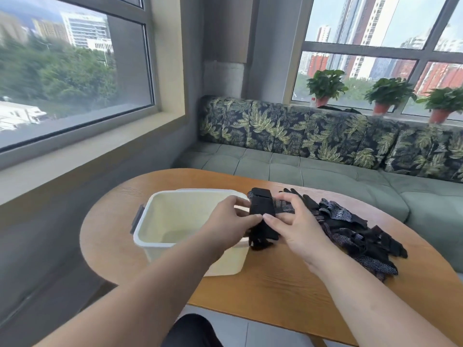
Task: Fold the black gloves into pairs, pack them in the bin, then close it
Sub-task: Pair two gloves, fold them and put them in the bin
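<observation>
Two hands met on one folded bundle of black gloves [262, 216], held between them just above the table at the bin's right edge.

Left hand [230, 221]: fingers curled, thumb and fingertips pinching the bundle's left side.

Right hand [298, 227]: thumb and fingers pinching its right side.

Bin [160, 211]: pale plastic, open at the top, dark latch on its left end, bare floor showing. It stood just left of the bundle, partly under the left hand.

Loose gloves [355, 236]: a black heap on the wooden table [275, 291], just right of the right hand.
</observation>
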